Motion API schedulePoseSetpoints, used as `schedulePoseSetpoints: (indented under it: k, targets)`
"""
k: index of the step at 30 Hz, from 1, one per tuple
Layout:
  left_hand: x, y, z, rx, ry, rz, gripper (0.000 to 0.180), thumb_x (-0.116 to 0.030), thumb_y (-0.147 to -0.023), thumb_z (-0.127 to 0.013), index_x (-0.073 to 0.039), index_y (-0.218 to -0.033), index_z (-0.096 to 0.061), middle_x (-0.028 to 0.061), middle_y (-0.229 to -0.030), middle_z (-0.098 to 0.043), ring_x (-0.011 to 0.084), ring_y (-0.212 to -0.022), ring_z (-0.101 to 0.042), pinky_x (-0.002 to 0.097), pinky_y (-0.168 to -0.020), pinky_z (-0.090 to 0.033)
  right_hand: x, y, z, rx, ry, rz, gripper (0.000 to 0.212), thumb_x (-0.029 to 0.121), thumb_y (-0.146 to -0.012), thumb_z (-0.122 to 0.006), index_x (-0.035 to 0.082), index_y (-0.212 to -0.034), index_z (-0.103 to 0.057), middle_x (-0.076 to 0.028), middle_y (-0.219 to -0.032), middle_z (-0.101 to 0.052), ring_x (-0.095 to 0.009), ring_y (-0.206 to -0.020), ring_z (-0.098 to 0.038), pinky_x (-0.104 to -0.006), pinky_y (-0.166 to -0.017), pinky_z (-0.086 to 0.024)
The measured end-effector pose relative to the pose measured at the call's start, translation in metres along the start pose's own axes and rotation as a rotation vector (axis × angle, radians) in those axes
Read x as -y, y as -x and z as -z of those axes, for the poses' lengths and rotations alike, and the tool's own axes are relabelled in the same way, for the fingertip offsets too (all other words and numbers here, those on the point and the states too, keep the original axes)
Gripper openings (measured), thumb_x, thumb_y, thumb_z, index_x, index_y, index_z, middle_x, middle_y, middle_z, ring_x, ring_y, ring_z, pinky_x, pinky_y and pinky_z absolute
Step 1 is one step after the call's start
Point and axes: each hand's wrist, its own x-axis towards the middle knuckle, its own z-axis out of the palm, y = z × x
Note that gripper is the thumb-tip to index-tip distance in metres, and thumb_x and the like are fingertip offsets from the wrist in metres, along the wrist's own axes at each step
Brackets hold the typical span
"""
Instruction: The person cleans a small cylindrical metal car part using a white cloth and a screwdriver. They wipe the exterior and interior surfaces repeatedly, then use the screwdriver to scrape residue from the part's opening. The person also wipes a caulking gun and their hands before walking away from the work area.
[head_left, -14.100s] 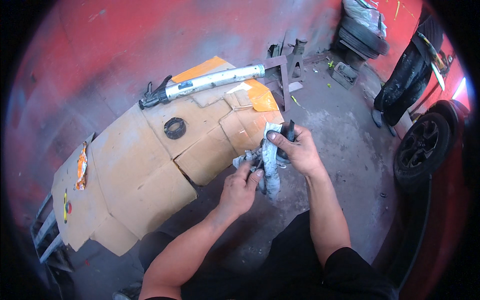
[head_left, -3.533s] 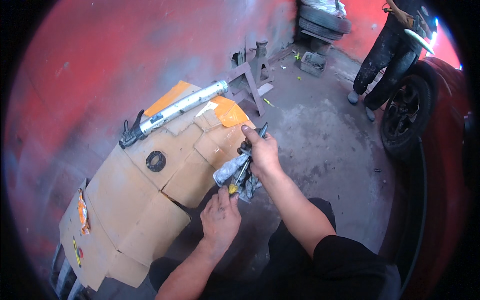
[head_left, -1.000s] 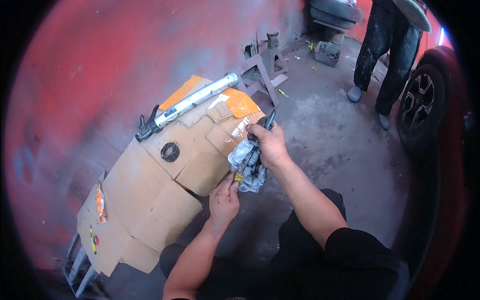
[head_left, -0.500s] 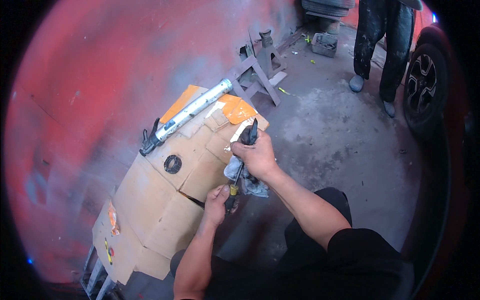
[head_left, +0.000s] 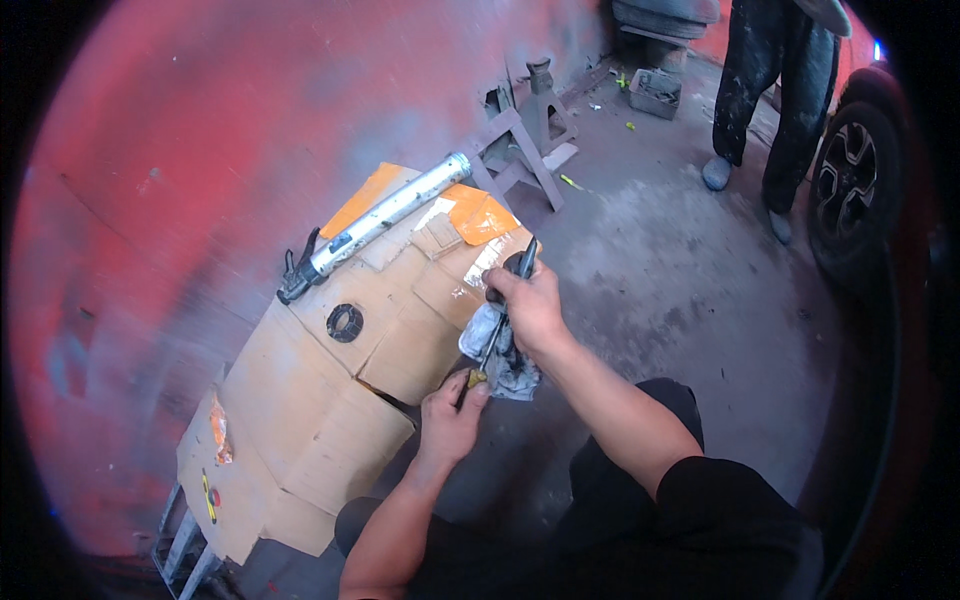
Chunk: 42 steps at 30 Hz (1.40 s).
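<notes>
My left hand [head_left: 450, 420] is closed around the yellow-and-black handle [head_left: 476, 378] of what looks like a screwdriver. Its thin dark shaft [head_left: 490, 348] slants up toward my right hand [head_left: 532, 310]. My right hand is closed on a dark part with a narrow black end [head_left: 529, 258] sticking out past the fingers; its exact kind is unclear. A crumpled, stained grey-white rag [head_left: 515, 376] hangs below my right hand, beside the shaft. Both hands are over the right edge of a flattened cardboard sheet [head_left: 320, 400]. Where the shaft's tip ends is hidden by my right hand.
On the cardboard lie a silver grease gun [head_left: 390, 215], a black ring [head_left: 345, 322], an orange wrapper [head_left: 220, 430] and a yellow cutter [head_left: 209, 497]. Beyond are a jack stand [head_left: 545, 105] and a metal box [head_left: 656, 93]. A person [head_left: 770, 110] stands near a car wheel [head_left: 853, 180].
My right hand has moved slightly right and down with the dark part. The left hand has shifted right, and its fingers now cover more of the handle.
</notes>
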Motion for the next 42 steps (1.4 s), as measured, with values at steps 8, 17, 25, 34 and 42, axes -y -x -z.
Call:
schedulePoseSetpoints:
  k: [8, 17, 25, 34, 42]
  targets:
    - [-0.02, -0.008, 0.012, -0.003, -0.032, 0.107, 0.03, -0.027, -0.1, -0.055, 0.001, -0.105, -0.064, 0.0109, -0.068, -0.062, 0.0234, -0.056, -0.06, 0.0366, -0.056, -0.05, -0.003, -0.009, 0.003, 0.138, -0.08, -0.016, 0.014, -0.003, -0.077, -0.066, 0.005, -0.082, -0.056, 0.0, -0.075, -0.058, -0.009, -0.064, -0.055, -0.0264, -0.057, -0.046]
    - [-0.01, -0.002, 0.032, 0.546, 1.303, 0.668, 0.037, -0.037, -0.098, -0.056, -0.001, -0.106, -0.059, 0.012, -0.068, -0.055, 0.0194, -0.051, -0.053, 0.0315, -0.042, -0.039, -0.004, -0.003, 0.008, 0.529, -0.46, -0.146, 0.02, -0.002, -0.077, -0.066, 0.01, -0.085, -0.051, -0.004, -0.076, -0.058, -0.016, -0.065, -0.058, -0.0318, -0.062, -0.049]
    - [-0.018, 0.002, -0.006, -0.093, -0.483, -0.038, 0.039, -0.034, -0.097, -0.058, 0.003, -0.111, -0.06, 0.0223, -0.094, -0.068, 0.0374, -0.08, -0.067, 0.0427, -0.074, -0.052, 0.005, 0.002, -0.003, -0.019, -0.009, 0.003, 0.017, 0.003, -0.078, -0.071, 0.0, -0.093, -0.064, -0.005, -0.081, -0.067, -0.011, -0.066, -0.06, -0.0279, -0.06, -0.048]
    - [-0.01, 0.005, 0.016, 0.597, 0.976, 0.524, 0.042, -0.044, -0.1, -0.049, -0.002, -0.101, -0.059, 0.0089, -0.064, -0.057, 0.0224, -0.047, -0.052, 0.0348, -0.045, -0.042, 0.015, 0.006, 0.01, 0.437, -0.274, -0.1, 0.021, -0.002, -0.074, -0.07, 0.007, -0.079, -0.051, -0.001, -0.069, -0.057, -0.012, -0.061, -0.056, -0.0282, -0.059, -0.048]
    - [-0.022, -0.013, 0.024, 0.508, 0.511, 0.492, 0.047, -0.045, -0.099, -0.05, 0.002, -0.1, -0.06, 0.0163, -0.071, -0.063, 0.0286, -0.053, -0.06, 0.0397, -0.048, -0.046, 0.015, -0.011, 0.017, 0.139, -0.258, -0.212, 0.015, 0.0, -0.076, -0.068, 0.002, -0.087, -0.059, -0.006, -0.073, -0.059, -0.017, -0.061, -0.059, -0.0327, -0.055, -0.052]
